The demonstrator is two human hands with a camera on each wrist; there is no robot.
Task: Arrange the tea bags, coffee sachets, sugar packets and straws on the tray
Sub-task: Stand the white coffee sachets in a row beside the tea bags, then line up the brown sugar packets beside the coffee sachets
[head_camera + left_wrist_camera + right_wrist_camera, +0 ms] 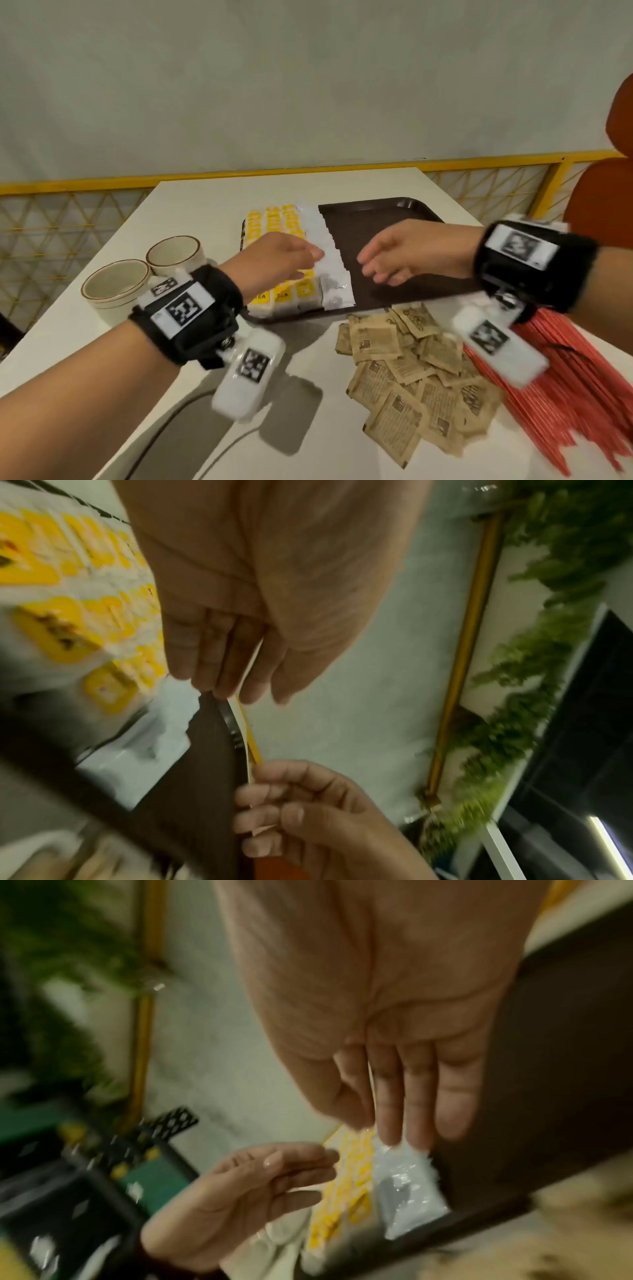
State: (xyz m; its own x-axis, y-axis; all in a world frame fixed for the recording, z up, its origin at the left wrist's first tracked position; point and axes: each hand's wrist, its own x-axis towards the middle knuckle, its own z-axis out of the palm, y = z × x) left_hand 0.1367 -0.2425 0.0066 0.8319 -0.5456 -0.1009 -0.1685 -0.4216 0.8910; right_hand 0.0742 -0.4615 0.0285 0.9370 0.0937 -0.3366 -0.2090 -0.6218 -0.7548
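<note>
The tray already carries rows of yellow tea bags and a line of white packets along its left side. The brown sachets and red straws lie on the table, not yet placed. The left hand and right hand hover over the tray, fingers relaxed, holding nothing. Both wrist views are blurred

Black wristbands carry white camera units with square markers.
</note>
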